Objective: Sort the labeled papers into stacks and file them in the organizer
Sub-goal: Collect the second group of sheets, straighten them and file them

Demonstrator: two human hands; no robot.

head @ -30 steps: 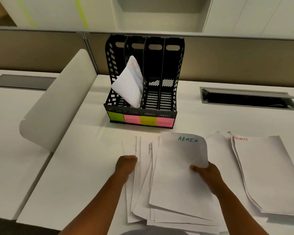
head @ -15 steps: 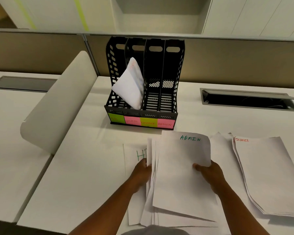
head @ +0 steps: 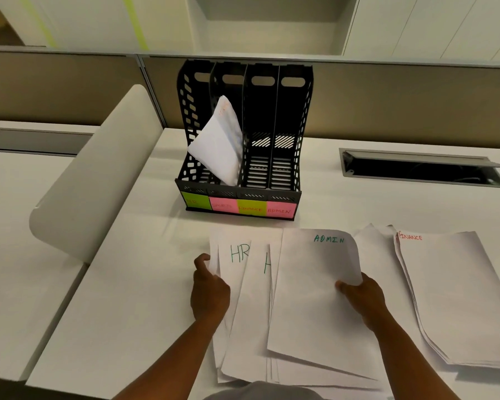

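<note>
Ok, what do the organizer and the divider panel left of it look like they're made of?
The organizer looks like black moulded plastic, matte: thin perforated walls, slotted base. The divider panel is off-white, smooth and matte with rounded corners; probably plastic or laminated board, I can't tell which.

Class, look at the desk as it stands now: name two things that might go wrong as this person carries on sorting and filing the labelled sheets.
1. The HR sheets fan under the ADMIN sheet pinched by the right hand; labels may get mixed while the left hand grips their edge.
2. The papers already in the organizer lean and sag, so they might crumple or block later filing.
</note>
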